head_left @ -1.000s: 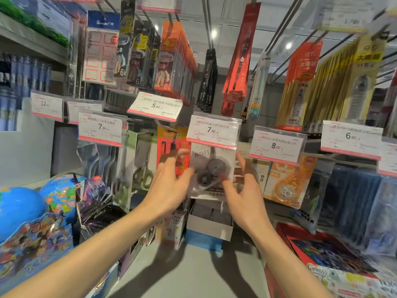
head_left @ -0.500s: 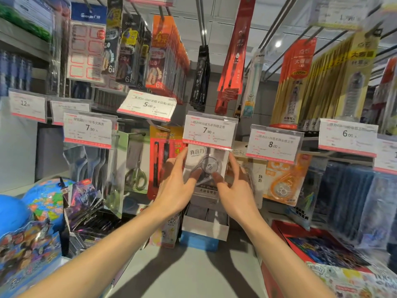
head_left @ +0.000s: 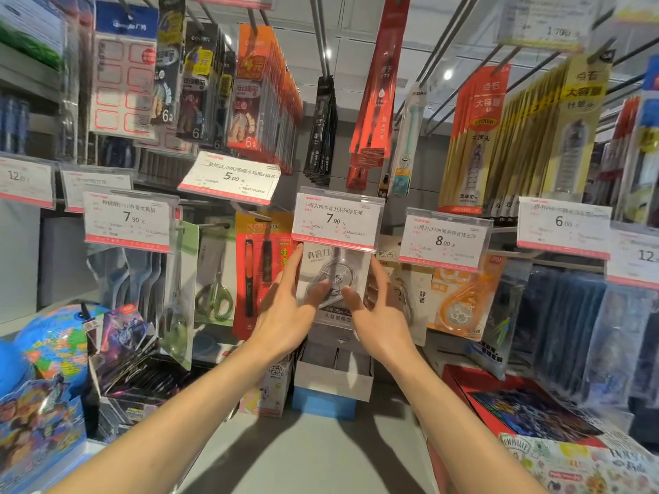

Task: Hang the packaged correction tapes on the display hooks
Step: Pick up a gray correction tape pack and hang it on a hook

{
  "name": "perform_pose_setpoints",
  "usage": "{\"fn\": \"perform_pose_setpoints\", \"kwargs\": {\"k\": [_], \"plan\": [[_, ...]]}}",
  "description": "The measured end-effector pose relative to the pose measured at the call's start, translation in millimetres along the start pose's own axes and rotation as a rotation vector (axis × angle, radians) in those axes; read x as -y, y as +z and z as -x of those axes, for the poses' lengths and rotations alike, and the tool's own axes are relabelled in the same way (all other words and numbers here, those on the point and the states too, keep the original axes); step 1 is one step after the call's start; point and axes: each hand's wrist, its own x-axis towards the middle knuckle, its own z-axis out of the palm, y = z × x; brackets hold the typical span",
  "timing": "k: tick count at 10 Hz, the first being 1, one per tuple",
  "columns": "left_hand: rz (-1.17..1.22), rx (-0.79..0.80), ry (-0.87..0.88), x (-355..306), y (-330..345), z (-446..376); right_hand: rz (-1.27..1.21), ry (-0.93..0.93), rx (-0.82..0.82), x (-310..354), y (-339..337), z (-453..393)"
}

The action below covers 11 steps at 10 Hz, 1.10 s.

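Head view. At frame centre, a packaged correction tape (head_left: 333,279) sits just beneath the 7.90 price tag (head_left: 337,219); its top edge is hidden behind the tag, so whether it is on a hook cannot be told. The left hand (head_left: 285,311) and right hand (head_left: 379,317) clamp the pack between them, thumbs on its clear front, fingers along its side edges. Just left hangs a red-carded pen pack (head_left: 262,276); at right, an orange correction tape pack (head_left: 460,301) beneath the 8.00 price tag (head_left: 444,240).

correction tape pack (head_left: 333,279) under price tag (head_left: 335,221), scissors (head_left: 214,297) left, seemingly another tape pack (head_left: 458,301) right
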Motion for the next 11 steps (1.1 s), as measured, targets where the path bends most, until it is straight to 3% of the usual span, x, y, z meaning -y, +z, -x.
{"fn": "perform_pose_setpoints", "kwargs": {"k": [1,3,4,6,9,11], "plan": [[-0.057,-0.027,-0.016,0.5,-0.2,0.5,-0.073,-0.001,-0.01,2.9,-6.2,3.3],[-0.094,-0.018,-0.036,0.6,-2.9,3.0,0.31,-0.168,-0.346,-20.3,-34.3,20.9],[-0.07,-0.01,-0.051,-2.0,-1.7,3.3,0.418,-0.101,-0.399,-38.0,-45.0,24.2],[-0.02,-0.033,-0.037,-2.1,5.8,2.7,0.478,0.038,-0.185,-54.0,-39.7,20.0],[-0.15,-0.081,0.043,-4.7,-4.7,16.1,0.39,0.094,-0.115,-48.6,-48.5,36.5],[-0.139,-0.205,0.037,-23.3,-15.6,39.4,0.187,0.014,-0.162,-48.3,-82.8,63.8]]}}
